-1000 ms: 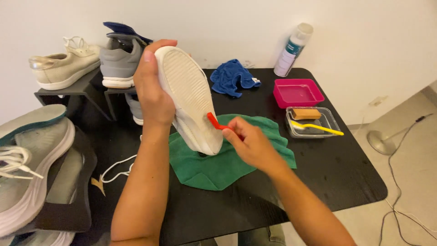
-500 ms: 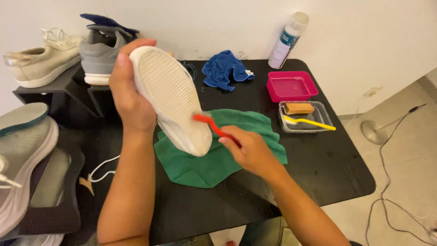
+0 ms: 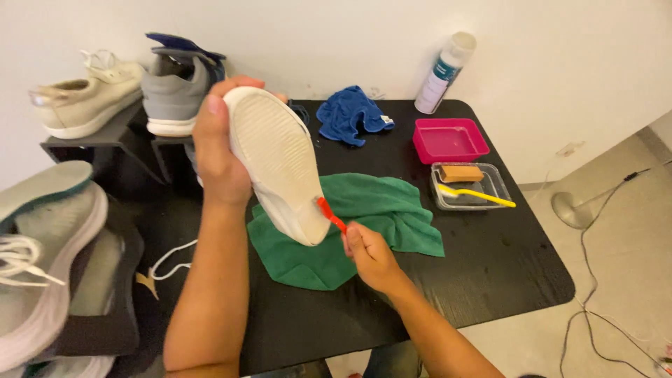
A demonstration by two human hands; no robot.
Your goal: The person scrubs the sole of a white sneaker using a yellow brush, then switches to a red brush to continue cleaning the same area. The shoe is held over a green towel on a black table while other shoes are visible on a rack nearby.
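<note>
the landmark for this report is the green cloth (image 3: 364, 224), spread on the black table (image 3: 490, 280).

nearest, the right hand (image 3: 371, 255) hovers over the cloth's front half, fingers pinched around the handle of a small red brush (image 3: 329, 213); the brush head touches the toe end of the white shoe sole (image 3: 276, 164). the left hand (image 3: 220, 150) grips the shoe from its side, fingers wrapped over the edge, holding it sole-out and tilted above the cloth's left part.

risks, as judged: the shoe is held by one hand only, so hard brush pressure at the toe could twist it loose and drop it onto the cloth. dirt flicked off the sole could land past the cloth on the bare table. a white lace (image 3: 171, 259) lies left of the cloth near the forearm and could be snagged.

containers: right of the cloth, a clear tray (image 3: 441, 199) holds a yellow brush (image 3: 476, 194) and a brown block (image 3: 460, 173). just beyond it, a pink tub (image 3: 427, 150) looks empty. behind the cloth lies a blue cloth (image 3: 350, 112); farther right a white bottle (image 3: 444, 73) leans against the wall, contents not visible.
</note>
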